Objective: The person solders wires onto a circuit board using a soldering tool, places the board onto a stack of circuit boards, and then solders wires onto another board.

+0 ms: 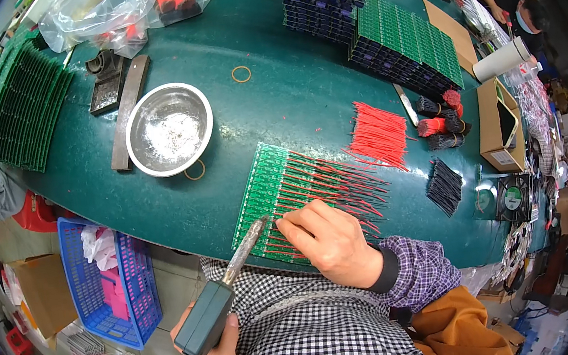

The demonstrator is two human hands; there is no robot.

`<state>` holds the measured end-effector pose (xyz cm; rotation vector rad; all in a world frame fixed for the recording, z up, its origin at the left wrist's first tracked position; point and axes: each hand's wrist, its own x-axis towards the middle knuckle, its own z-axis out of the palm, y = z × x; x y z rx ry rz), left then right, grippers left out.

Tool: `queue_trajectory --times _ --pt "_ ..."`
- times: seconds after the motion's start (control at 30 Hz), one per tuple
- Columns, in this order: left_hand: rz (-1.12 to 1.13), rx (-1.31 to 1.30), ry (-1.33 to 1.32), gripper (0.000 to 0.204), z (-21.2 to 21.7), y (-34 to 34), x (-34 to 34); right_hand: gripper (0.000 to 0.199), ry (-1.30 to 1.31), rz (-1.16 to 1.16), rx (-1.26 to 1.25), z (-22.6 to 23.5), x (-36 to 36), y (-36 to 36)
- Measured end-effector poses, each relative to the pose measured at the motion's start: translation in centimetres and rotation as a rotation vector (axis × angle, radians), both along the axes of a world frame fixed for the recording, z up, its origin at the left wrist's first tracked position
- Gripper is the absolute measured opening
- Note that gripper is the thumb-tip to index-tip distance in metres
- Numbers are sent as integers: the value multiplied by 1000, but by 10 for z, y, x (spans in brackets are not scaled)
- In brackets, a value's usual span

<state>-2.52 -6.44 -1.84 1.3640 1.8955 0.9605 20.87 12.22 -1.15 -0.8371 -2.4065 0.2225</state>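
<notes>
My left hand (213,353) is wrapped round a soldering iron (209,314) with a boxy dark green handle and a long metal barrel. Its tip meets a green circuit board panel (263,180) at the table's near edge. Just right of that tip, my right hand (331,242) pinches a thin wire at the panel, mostly hidden by the fingers. Rows of red and black wires (341,184) run off the panel's right side, some passing under my right hand. Beyond them lie a pile of loose red wires (378,135) and a smaller pile of black wires (445,187).
A metal bowl (205,116) stands left of the panel, beside a flat bar (129,115). Stacked green boards stand at far left (23,103) and back right (408,34). Bundled wires (442,122), a cardboard box (501,126) and a small fan (513,197) sit at right.
</notes>
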Motion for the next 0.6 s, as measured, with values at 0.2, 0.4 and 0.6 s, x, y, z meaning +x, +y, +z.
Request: queue_trajectory --times 0.2,0.4,0.6 --pt "103 -7 -71 28 0 -3 -5 30 -10 3 3 -1 0 -1" --pt "161 658 131 45 15 30 -26 30 -4 -8 9 0 1 -1" --pt "446 376 -177 40 30 99 -12 35 -38 -36 -64 -2 0 -7"
